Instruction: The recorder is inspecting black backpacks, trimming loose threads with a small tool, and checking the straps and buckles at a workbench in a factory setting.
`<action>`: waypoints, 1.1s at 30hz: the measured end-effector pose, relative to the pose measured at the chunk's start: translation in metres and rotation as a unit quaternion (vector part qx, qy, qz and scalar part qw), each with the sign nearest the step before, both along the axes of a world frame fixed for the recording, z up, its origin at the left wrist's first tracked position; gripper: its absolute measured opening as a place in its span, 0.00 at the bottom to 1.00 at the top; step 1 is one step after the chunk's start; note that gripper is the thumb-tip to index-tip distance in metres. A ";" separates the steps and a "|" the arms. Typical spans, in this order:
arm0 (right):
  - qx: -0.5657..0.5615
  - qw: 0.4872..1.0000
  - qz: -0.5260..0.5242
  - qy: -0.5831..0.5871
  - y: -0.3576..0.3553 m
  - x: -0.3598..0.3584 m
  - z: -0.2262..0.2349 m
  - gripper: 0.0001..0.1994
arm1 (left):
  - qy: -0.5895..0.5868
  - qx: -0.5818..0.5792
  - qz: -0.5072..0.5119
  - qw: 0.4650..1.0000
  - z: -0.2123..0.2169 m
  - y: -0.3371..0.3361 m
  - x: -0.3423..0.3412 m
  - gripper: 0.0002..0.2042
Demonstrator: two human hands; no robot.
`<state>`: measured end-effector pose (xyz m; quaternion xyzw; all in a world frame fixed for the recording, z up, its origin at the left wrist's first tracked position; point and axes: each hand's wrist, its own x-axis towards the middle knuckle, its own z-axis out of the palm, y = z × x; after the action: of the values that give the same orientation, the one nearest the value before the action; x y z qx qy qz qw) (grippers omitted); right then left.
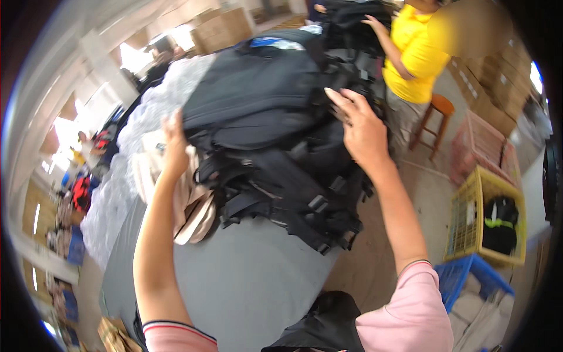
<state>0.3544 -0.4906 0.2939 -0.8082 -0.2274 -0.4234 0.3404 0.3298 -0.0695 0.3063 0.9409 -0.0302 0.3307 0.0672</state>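
Note:
A tall pile of black backpacks (264, 129) with straps and buckles lies on a grey table (246, 281). My left hand (174, 146) presses flat against the left side of the pile, beside a stack of beige bags (190, 205). My right hand (360, 126) rests on the pile's upper right, fingers spread over the black fabric. Neither hand clearly grips anything. My pink sleeves show at the lower edge.
A person in a yellow shirt (413, 53) stands behind the pile, handling another black bag. A wooden stool (437, 117), a pink crate (484, 144), a yellow crate (487, 217) with dark items and a blue crate (469, 278) stand on the right. Clear plastic bags (126, 170) heap at the left.

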 end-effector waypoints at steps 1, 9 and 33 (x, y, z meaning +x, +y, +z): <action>0.048 0.999 0.017 -0.011 -0.013 -0.014 -0.003 0.28 | -0.045 0.005 0.014 0.999 -0.005 -0.025 -0.010 0.42; 0.075 0.875 0.463 0.118 0.067 -0.176 -0.085 0.21 | 0.166 0.122 0.217 0.954 -0.113 0.013 -0.233 0.40; -0.468 0.470 0.674 0.326 0.256 -0.384 -0.199 0.20 | 0.250 0.075 0.539 0.801 -0.232 0.071 -0.683 0.23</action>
<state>-0.0294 -0.2349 0.0945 -0.5237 -0.7387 0.4002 0.1413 -0.3532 0.0013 0.0742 0.8573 0.4753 0.0637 -0.1873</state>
